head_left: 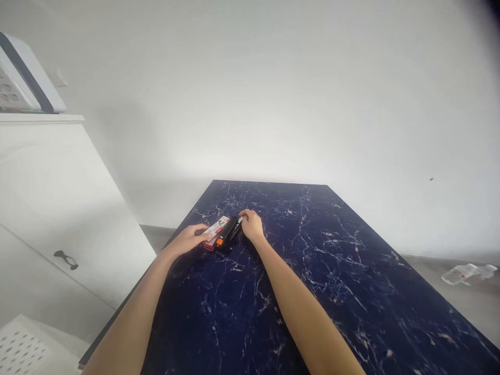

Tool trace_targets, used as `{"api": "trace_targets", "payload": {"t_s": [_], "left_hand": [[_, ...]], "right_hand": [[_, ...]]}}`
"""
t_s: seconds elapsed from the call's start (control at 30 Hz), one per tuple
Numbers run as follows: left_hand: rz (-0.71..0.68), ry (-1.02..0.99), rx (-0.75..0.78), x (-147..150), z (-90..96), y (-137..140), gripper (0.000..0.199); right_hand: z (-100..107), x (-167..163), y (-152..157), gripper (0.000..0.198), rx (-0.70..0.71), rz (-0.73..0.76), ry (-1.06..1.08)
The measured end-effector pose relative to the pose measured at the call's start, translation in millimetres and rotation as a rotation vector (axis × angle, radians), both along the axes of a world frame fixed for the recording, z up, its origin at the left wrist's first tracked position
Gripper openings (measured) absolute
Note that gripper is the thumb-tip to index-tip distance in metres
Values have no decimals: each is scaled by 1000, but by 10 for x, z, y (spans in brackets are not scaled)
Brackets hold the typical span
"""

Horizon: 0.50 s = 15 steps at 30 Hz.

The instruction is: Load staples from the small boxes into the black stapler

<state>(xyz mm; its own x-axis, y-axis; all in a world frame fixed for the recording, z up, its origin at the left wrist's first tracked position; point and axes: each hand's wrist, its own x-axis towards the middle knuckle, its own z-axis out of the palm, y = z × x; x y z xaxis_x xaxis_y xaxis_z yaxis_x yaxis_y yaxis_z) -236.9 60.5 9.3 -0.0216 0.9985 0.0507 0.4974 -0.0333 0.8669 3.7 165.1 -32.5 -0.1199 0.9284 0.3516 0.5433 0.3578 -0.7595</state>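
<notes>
A small red-and-white box (214, 234) lies at a slant on the dark blue marbled table (312, 260). My left hand (190, 238) grips it from the left, thumb over its top and fingers at its far side. Against the box's right side rests a black thing with an orange square (226, 234); its kind is unclear. Just right of that is a slim black-and-silver thing (237, 226), too small to name. My right hand (252, 225) is closed at its upper end, with the fingertips curled over it and partly hidden.
On the left stands a white cabinet (58, 182) with a dark handle, a white appliance (35, 73) on top. A white perforated bin (23, 346) sits at the lower left. The table's far edge is near a pale wall (273, 104). Clear plastic bottles (464, 273) lie on the floor at right.
</notes>
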Motion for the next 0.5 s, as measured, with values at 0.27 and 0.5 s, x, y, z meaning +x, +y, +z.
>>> {"api": "trace_targets", "payload": {"t_s": [0.27,0.5], "left_hand": [[277,-328,130,62,-339,219,52],[286,-591,161,9,-370,226,47]], "right_hand": [[-9,3,-106,43,167,115,-237],[0,21,-213,42,222,57,-335]]}}
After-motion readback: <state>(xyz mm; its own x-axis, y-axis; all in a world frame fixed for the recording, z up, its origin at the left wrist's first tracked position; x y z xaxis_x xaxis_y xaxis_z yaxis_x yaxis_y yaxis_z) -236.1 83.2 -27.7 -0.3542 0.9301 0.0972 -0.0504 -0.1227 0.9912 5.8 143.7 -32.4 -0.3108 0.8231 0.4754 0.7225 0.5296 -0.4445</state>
